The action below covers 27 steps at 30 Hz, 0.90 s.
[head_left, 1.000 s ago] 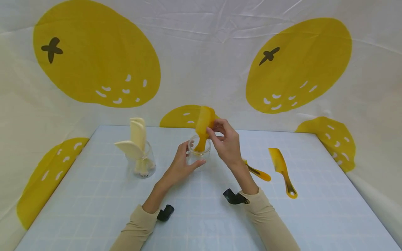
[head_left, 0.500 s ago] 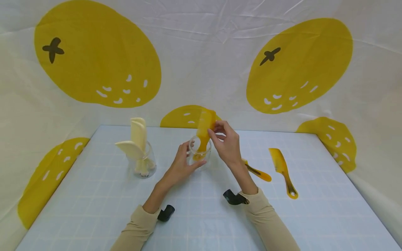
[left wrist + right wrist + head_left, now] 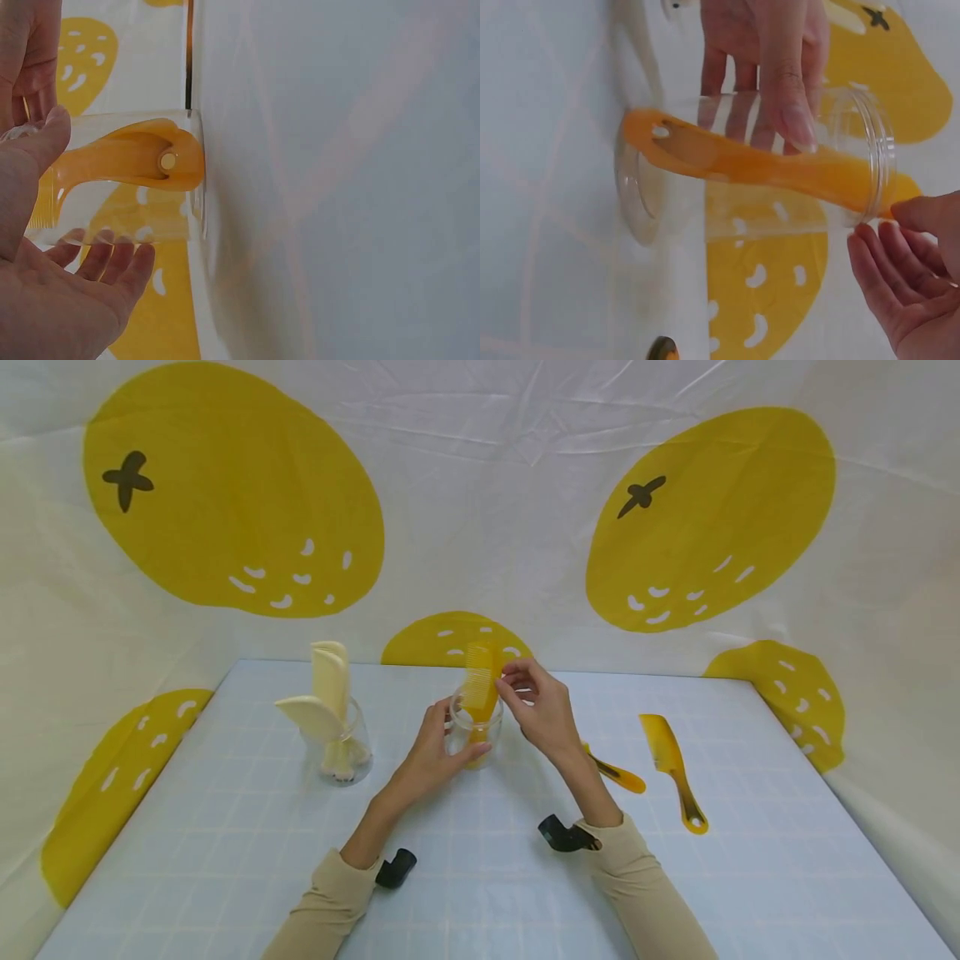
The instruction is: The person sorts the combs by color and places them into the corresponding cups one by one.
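Observation:
An orange comb (image 3: 480,681) stands handle-down in a clear jar (image 3: 491,725), its toothed end sticking up above the rim. In the right wrist view the comb's handle (image 3: 727,161) shows through the jar wall, its holed end at the jar's bottom. My left hand (image 3: 433,753) grips the jar, thumb on the near side and fingers round the far side. My right hand (image 3: 542,706) pinches the comb's back edge between thumb and fingertips, right at the jar's rim.
Another clear jar (image 3: 362,747) stands on the left, holding several cream broad-bladed utensils (image 3: 330,681). To the right lies a second orange comb (image 3: 673,768). A third orange handled piece (image 3: 618,774) is partly hidden behind my right forearm. A patterned cloth wall rises behind the table.
The orange comb has gone down into the jar, and its handle end now sits at the bottom. My right hand has lowered slightly with it; the left hand stays on the jar.

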### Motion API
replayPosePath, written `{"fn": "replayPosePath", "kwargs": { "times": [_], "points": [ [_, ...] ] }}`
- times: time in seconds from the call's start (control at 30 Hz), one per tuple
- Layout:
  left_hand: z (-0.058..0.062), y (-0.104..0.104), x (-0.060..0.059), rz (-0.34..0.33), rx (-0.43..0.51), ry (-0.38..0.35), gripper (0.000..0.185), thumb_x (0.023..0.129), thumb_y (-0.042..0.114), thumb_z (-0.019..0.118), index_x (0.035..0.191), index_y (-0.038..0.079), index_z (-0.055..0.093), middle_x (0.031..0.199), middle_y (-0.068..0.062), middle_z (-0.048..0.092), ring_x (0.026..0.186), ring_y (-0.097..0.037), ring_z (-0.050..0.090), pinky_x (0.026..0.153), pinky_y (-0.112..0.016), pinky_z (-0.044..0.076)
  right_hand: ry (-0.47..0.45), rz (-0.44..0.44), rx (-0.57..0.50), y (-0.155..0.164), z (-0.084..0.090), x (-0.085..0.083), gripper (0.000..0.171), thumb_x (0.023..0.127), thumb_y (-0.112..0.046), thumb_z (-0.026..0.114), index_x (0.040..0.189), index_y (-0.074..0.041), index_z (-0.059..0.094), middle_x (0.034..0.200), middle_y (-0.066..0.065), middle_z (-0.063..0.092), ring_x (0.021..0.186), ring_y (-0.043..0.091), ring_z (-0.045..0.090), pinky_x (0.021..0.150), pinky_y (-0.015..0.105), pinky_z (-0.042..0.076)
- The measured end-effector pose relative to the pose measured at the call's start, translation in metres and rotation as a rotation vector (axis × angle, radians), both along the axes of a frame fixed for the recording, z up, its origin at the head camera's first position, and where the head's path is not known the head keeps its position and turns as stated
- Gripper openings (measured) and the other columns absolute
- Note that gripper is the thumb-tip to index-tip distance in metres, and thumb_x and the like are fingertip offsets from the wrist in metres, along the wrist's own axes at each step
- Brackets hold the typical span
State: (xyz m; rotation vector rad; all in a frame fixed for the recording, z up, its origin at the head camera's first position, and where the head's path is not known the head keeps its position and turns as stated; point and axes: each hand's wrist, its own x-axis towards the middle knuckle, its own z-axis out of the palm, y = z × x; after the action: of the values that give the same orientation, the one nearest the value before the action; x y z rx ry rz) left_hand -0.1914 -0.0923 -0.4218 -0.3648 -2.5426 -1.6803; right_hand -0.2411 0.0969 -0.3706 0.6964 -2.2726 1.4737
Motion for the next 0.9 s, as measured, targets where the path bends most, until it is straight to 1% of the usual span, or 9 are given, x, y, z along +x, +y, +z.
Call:
{"fn": "replayPosePath", "kwargs": {
  "times": [0.13, 0.33, 0.53, 0.67, 0.77, 0.9],
  "points": [
    [-0.002, 0.001, -0.001, 0.003, -0.002, -0.009, 0.086, 0.089, 0.027, 0.083, 0.152, 0.002, 0.029, 0.147, -0.016, 0.037, 0.137, -0.033, 0.041, 0.116, -0.051, 0.039, -0.017, 0.011, 0.019, 0.005, -0.001, 0.001, 0.021, 0.098, -0.011, 0.072, 0.114, 0.001, 0.066, 0.103, 0.012, 0.071, 0.092, 0.023, 0.071, 0.085, 0.034, 0.062],
    [-0.003, 0.000, -0.002, 0.003, -0.003, 0.008, 0.086, 0.090, 0.027, 0.083, 0.152, 0.001, 0.030, 0.146, -0.018, 0.038, 0.136, -0.033, 0.042, 0.115, -0.051, 0.041, -0.014, 0.015, 0.047, 0.018, -0.003, 0.003, 0.022, 0.098, -0.011, 0.071, 0.116, 0.000, 0.065, 0.108, 0.011, 0.070, 0.099, 0.023, 0.069, 0.090, 0.038, 0.060],
    [-0.003, -0.002, -0.002, 0.019, -0.022, -0.038, 0.087, 0.090, 0.033, 0.082, 0.153, 0.006, 0.029, 0.147, -0.013, 0.037, 0.137, -0.029, 0.041, 0.117, -0.046, 0.039, -0.025, -0.017, 0.106, 0.034, -0.008, 0.004, 0.022, 0.098, -0.013, 0.071, 0.116, -0.003, 0.065, 0.110, 0.011, 0.069, 0.102, 0.023, 0.067, 0.094, 0.041, 0.058],
    [-0.003, -0.003, -0.002, 0.014, -0.018, -0.049, 0.087, 0.090, 0.032, 0.082, 0.154, 0.006, 0.029, 0.148, -0.016, 0.037, 0.138, -0.029, 0.041, 0.118, -0.045, 0.038, -0.030, -0.045, 0.165, 0.046, -0.014, 0.005, 0.024, 0.098, -0.012, 0.072, 0.118, 0.000, 0.065, 0.113, 0.012, 0.068, 0.105, 0.027, 0.066, 0.097, 0.044, 0.057],
    [-0.002, -0.002, -0.002, 0.011, -0.019, -0.042, 0.087, 0.091, 0.031, 0.081, 0.154, 0.004, 0.029, 0.149, -0.017, 0.037, 0.138, -0.030, 0.041, 0.117, -0.046, 0.038, -0.026, -0.057, 0.208, 0.056, -0.018, 0.007, 0.027, 0.096, -0.010, 0.073, 0.119, 0.003, 0.065, 0.115, 0.015, 0.067, 0.107, 0.032, 0.065, 0.097, 0.049, 0.055],
    [-0.001, -0.002, -0.001, 0.008, -0.025, -0.032, 0.086, 0.092, 0.031, 0.081, 0.154, 0.004, 0.028, 0.147, -0.015, 0.037, 0.137, -0.030, 0.041, 0.117, -0.047, 0.038, -0.043, -0.056, 0.269, 0.068, -0.024, 0.008, 0.029, 0.096, -0.008, 0.072, 0.121, 0.004, 0.064, 0.118, 0.019, 0.066, 0.108, 0.037, 0.062, 0.097, 0.052, 0.055]
  ]
}}
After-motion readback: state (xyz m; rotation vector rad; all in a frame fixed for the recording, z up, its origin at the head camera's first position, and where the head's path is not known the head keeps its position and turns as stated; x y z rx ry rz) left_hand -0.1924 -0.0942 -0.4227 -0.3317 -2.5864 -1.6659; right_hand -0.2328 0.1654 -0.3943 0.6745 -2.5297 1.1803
